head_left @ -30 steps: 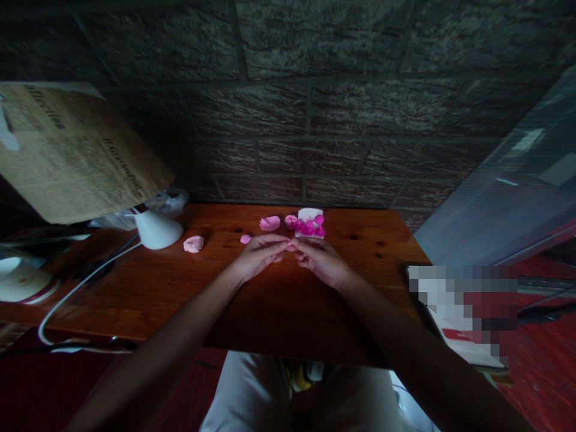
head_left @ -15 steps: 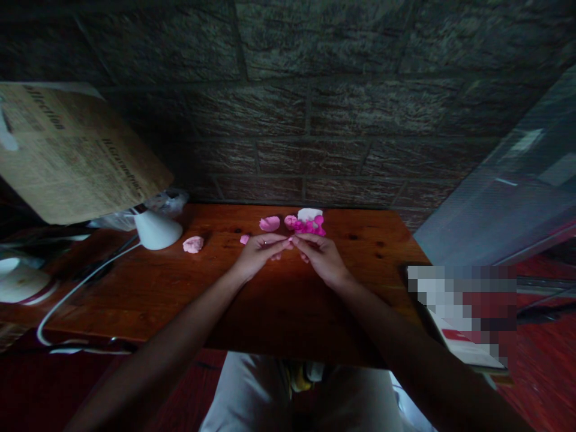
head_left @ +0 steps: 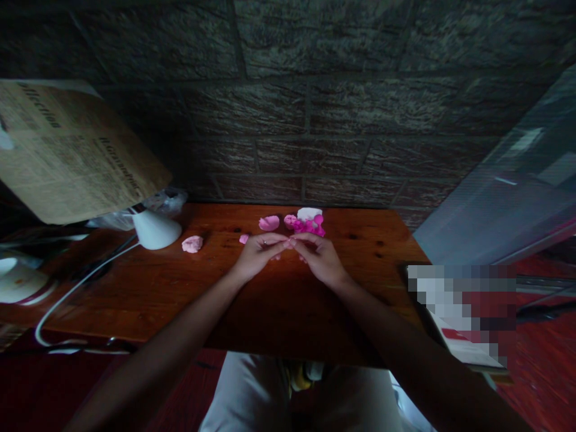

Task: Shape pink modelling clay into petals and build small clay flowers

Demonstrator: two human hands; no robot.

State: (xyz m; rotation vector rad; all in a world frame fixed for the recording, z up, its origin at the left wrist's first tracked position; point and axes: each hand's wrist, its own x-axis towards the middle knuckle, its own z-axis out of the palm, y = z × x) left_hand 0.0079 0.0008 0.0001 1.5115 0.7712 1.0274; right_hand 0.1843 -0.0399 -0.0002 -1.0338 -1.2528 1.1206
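Note:
Over the wooden table, my left hand and my right hand meet fingertip to fingertip. Thumbs and forefingers of both are pinched on a small piece of pink modelling clay, mostly covered by the fingers. Just beyond the hands lie bright magenta clay pieces in front of a white lump. Beside them sit a pink clay ball and a flattened, cupped pink piece. A small pink bit rests by my left hand, and a paler crumpled lump lies farther left.
At the left stands a lamp with a newsprint shade and white base, its cord running over the table's front edge. A white cup is at far left. Behind rises a stone-block wall. A pixelated patch covers the right corner.
Both hands stay in nearly the same place. The fingertips have closed a little more over the pink clay, so less of it shows. The clay on the table has not moved.

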